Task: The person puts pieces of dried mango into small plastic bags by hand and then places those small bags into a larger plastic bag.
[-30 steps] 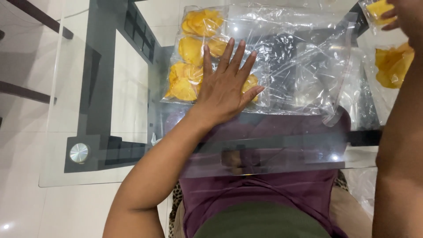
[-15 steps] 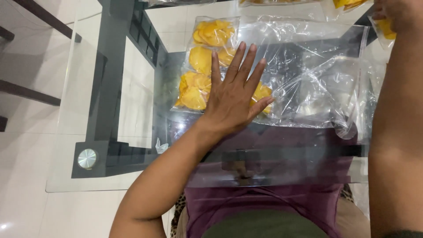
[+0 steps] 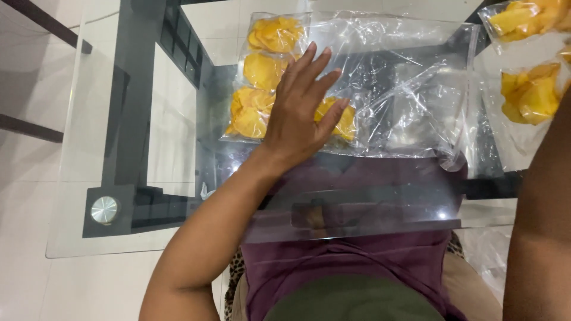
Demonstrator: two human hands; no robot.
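My left hand (image 3: 302, 110) lies flat, fingers spread, on a clear plastic bag (image 3: 380, 77) spread over the glass table. Small clear packets of yellow chips (image 3: 262, 89) sit inside the bag's left part, under and beside my palm. My right forearm (image 3: 538, 238) runs up the right edge of the view. The right hand itself is out of frame.
The glass tabletop (image 3: 107, 148) rests on a black frame (image 3: 134, 101) with a round metal cap (image 3: 104, 210). More clear bags of yellow chips (image 3: 529, 89) lie at the far right. White tiled floor shows below the glass.
The view has shifted, so the bag sits lower in frame. My left hand stays pressed on the bag. The right hand, seen at the top right before, has left the frame.
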